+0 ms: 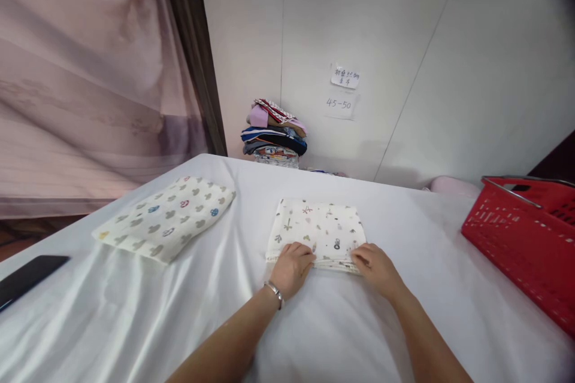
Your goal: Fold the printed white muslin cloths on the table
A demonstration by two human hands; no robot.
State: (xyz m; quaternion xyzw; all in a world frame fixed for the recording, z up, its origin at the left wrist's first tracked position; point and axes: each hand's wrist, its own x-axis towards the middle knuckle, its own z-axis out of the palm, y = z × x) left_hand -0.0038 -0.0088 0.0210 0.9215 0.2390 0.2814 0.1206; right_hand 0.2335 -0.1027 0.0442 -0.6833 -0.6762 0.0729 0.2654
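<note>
Grasping the near edge of the folded white printed cloth [321, 226], left hand [293, 264] and right hand [374, 264] occupy lower centre.

Wall [251, 24]: evenly lit, greyer toward right; soft shadows low down, light source out of frame.
Table [215, 323]: bright sheen on white cover, soft grey fold shadows.
Curtain [90, 72]: dimmer, soft detail.
Paper signs [340, 105]: big digits legible, small characters soft.
Patterned cloth [321, 227]: print readable, fine detail slightly soft.
Red basket [525, 239]: stretched at frame edge.
Top-right corner: dark, blurred vignette.
</note>
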